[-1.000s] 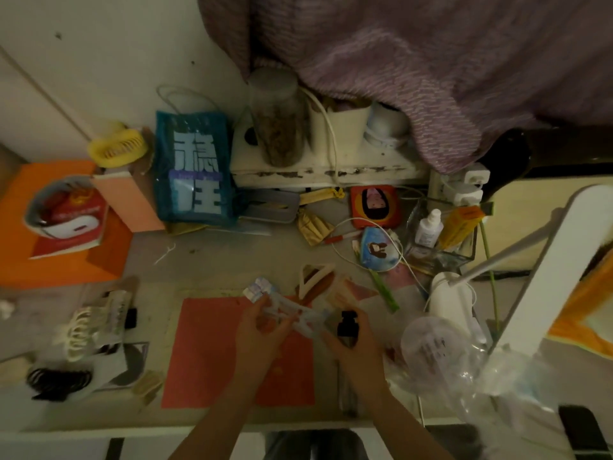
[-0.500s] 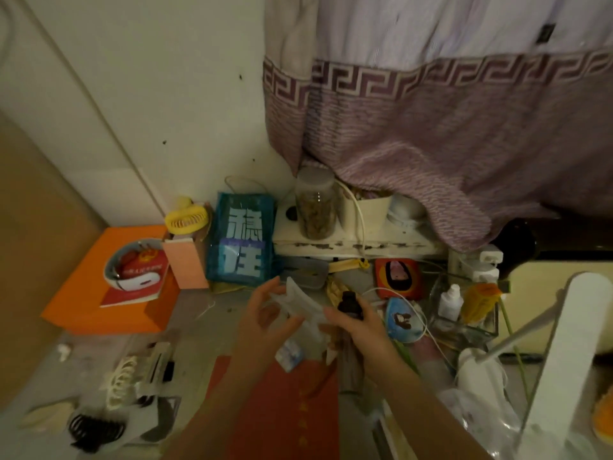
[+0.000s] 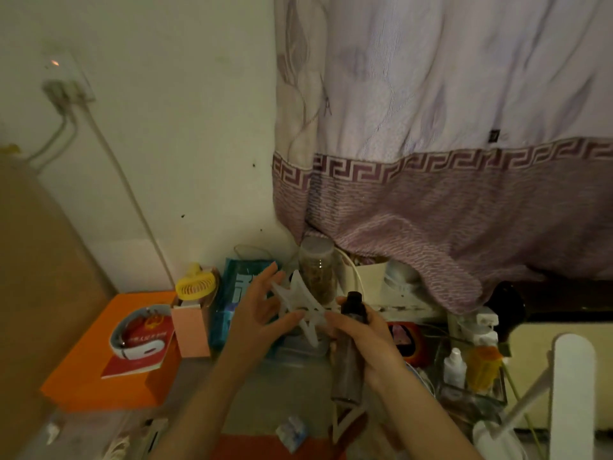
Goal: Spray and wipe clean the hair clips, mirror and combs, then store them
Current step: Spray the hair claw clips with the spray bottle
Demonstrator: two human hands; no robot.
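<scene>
Hands raised together: left hand (image 3: 257, 315) fingers spread, pinching white plastic wrapper (image 3: 300, 305); right hand (image 3: 368, 343) grips spray bottle (image 3: 350, 346).

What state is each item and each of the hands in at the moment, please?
Left hand: holds a white wipe.
White wipe: stretched between both hands, off the table.
Right hand: grips the spray bottle, fingertips pinching the wipe.
Spray bottle: upright, lifted.
Jar: upright, lidded.
</scene>
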